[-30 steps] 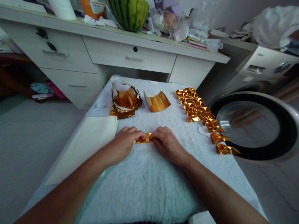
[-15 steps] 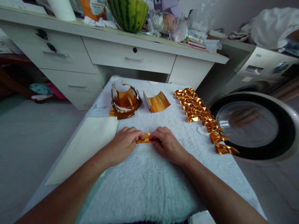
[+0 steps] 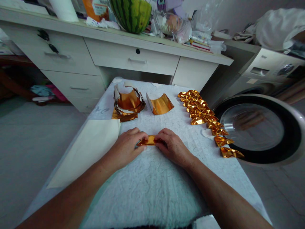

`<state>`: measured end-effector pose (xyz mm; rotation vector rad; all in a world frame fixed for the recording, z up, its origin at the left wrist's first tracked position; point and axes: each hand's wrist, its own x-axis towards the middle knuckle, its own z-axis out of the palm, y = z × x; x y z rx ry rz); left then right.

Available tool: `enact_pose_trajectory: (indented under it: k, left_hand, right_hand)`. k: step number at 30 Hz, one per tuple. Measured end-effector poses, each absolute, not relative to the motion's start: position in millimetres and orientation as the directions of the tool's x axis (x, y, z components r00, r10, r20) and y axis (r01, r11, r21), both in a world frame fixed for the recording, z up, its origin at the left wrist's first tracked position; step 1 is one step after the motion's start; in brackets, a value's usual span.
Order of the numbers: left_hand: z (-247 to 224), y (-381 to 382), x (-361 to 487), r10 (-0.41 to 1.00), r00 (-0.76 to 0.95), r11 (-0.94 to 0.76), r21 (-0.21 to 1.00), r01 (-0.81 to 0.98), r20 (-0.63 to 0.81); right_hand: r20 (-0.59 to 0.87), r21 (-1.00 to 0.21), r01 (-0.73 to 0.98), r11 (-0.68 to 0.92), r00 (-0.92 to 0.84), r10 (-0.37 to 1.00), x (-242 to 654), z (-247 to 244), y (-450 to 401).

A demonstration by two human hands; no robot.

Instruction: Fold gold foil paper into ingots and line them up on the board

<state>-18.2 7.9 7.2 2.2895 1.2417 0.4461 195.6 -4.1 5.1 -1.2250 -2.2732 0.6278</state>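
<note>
A narrow folded strip of gold paper [image 3: 150, 140] lies on the cloth-covered table between my hands. My left hand [image 3: 130, 143] pinches its left end, thumb below and fingers above. Its right end is gripped between the thumb and fingers of my right hand [image 3: 171, 145]. Behind them, a single curved gold sheet [image 3: 162, 104] stands beside a curled stack of gold sheets [image 3: 128, 101]. Folded gold pieces [image 3: 199, 107] form overlapping rows at the right.
A pale paper sheet [image 3: 88, 149] lies at the table's left. Beyond the table is a white counter [image 3: 152, 41] with a cut watermelon [image 3: 131, 14]. An open round washer door [image 3: 258, 127] adjoins the right edge.
My left thumb has shifted slightly down and outward along the strip, and more of the strip's left end shows. My right hand has barely moved.
</note>
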Motion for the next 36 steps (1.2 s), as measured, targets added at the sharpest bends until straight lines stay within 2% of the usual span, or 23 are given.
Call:
enact_pose_trajectory:
  k: [5, 12, 20, 23, 28, 32, 36]
  left_hand:
    - [5.6, 8.0, -16.7, 0.857, 0.511, -0.455, 0.557, 0.695, 0.062]
    - [4.5, 3.8, -12.4, 0.873, 0.480, -0.461, 0.461, 0.758, 0.084]
    - [9.3, 3.5, -11.6, 0.889, 0.430, -0.446, 0.511, 0.735, 0.158]
    - [10.7, 2.9, -13.2, 0.903, 0.395, -0.424, 0.512, 0.747, 0.170]
    - [11.0, 2.2, -14.6, 0.915, 0.372, -0.397, 0.493, 0.774, 0.154]
    - [10.9, 1.6, -14.7, 0.921, 0.369, -0.381, 0.479, 0.791, 0.122]
    - [11.6, 0.9, -14.4, 0.921, 0.378, -0.378, 0.461, 0.803, 0.097]
  right_hand:
    - [0.209, -0.551, 0.649, 0.525, -0.502, 0.839, 195.2, 5.4, -3.6]
    - [0.213, -0.492, 0.688, 0.534, -0.499, 0.840, 194.3, 6.0, -4.7]
    - [0.260, -0.449, 0.746, 0.492, -0.418, 0.871, 194.6, 4.9, -5.8]
    - [0.228, -0.429, 0.803, 0.415, -0.348, 0.909, 195.3, 4.7, -6.5]
    - [0.136, -0.555, 0.766, 0.324, -0.301, 0.944, 194.7, 7.7, -8.4]
    - [0.140, -0.653, 0.695, 0.301, -0.279, 0.950, 193.2, 10.6, -10.0]
    - [0.138, -0.697, 0.662, 0.274, -0.251, 0.958, 191.3, 9.9, -11.1]
